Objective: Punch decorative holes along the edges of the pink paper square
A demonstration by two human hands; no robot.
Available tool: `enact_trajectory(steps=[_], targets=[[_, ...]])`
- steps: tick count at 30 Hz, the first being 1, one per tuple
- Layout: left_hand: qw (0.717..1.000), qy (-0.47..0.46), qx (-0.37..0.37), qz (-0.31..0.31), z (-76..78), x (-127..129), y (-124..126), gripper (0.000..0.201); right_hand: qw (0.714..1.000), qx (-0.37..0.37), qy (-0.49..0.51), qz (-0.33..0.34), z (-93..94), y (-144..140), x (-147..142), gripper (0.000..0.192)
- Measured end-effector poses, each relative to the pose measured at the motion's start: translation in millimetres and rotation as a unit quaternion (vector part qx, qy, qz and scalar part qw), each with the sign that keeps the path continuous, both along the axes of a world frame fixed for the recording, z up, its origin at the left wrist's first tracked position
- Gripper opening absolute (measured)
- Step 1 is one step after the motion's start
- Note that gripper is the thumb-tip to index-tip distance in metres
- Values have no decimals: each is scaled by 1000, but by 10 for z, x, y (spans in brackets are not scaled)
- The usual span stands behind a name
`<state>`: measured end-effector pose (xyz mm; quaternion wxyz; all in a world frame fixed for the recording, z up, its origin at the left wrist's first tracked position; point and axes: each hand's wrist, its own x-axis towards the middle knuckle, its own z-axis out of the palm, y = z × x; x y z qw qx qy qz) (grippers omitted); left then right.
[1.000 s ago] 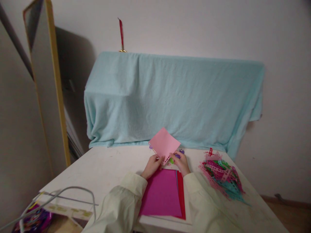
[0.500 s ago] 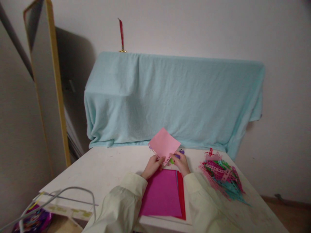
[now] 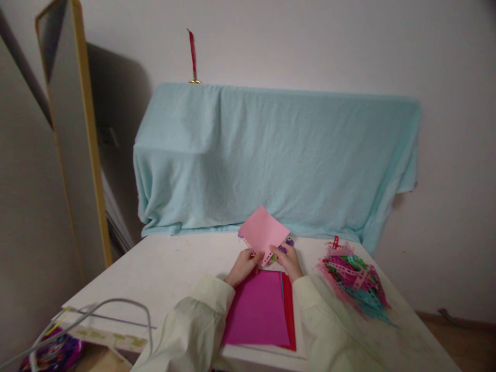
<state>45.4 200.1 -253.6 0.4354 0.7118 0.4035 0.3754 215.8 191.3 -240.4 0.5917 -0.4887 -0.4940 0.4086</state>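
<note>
— Hands?
— Left hand (image 3: 243,266) pinched the pink sheet's (image 3: 263,231) lower left edge; right hand (image 3: 287,261) gripped its lower right, over a purple punch (image 3: 285,245).
— Sheet's position?
— Held tilted above the counter (image 3: 170,268), beyond the magenta stack (image 3: 259,309). Paper scraps (image 3: 354,281) lay far right.

No legible text, label, brand, number or sign appears anywhere — neither on the pink paper sheet (image 3: 264,230) held between the hands, nor on the coloured sheets (image 3: 259,310) below them.
</note>
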Motion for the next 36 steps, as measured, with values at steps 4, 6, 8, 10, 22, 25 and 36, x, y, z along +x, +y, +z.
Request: enact_trajectory(steps=[4, 6, 8, 10, 22, 25, 36], targets=[[1000, 3, -1, -2, -6, -5, 1, 50, 1000, 1, -2, -4, -13, 5, -5, 33], [1000, 2, 3, -5, -9, -7, 2, 49, 1000, 1, -3, -5, -15, 3, -7, 33], [1000, 0, 7, -8, -14, -9, 5, 49, 1000, 0, -2, -4, -15, 3, -8, 33], [1000, -1, 8, -10, -18, -9, 9, 49, 1000, -2, -3, -5, -15, 5, -7, 33], [1000, 7, -4, -5, -59, -2, 36, 50, 1000, 4, -7, 7, -68, 36, 11, 31], [1000, 8, 0, -5, -61, 0, 38, 50, 1000, 0, -12, 3, -77, 45, 14, 31], [1000, 5, -2, -12, -49, -1, 26, 50, 1000, -1, -15, 2, -102, 53, 16, 32]])
